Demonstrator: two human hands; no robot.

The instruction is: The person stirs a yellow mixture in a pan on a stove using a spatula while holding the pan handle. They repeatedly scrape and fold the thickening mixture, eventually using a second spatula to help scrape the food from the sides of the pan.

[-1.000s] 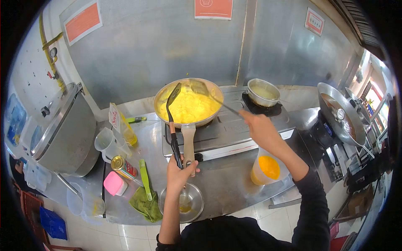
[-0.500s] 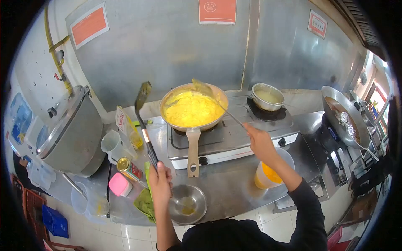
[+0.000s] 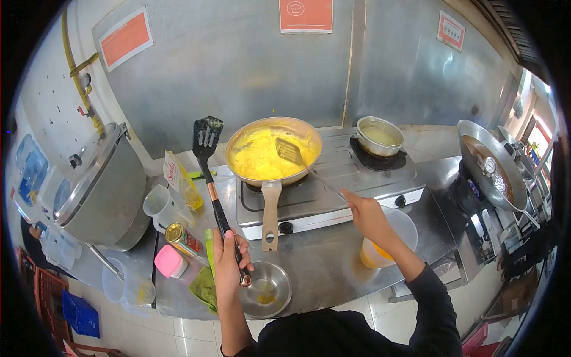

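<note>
A frying pan of yellow scrambled egg sits on the left burner of the stove, its handle toward me. My left hand is wrapped round the handle of a black slotted spatula, held upright left of the pan with its head raised. In my right hand is the thin handle of a metal slotted turner, whose head is over the egg inside the pan. Below my right forearm stands a plastic jug with orange liquid.
A metal bowl, green cloth, can, pink-lidded tub and clear jug stand at the left front. A small pot is on the right burner, a wok farther right, a large cooker far left.
The metal turner's head has moved down and inward from the pan's back rim. The black spatula has turned, so its slotted face now shows. My right hand is slightly lower.
</note>
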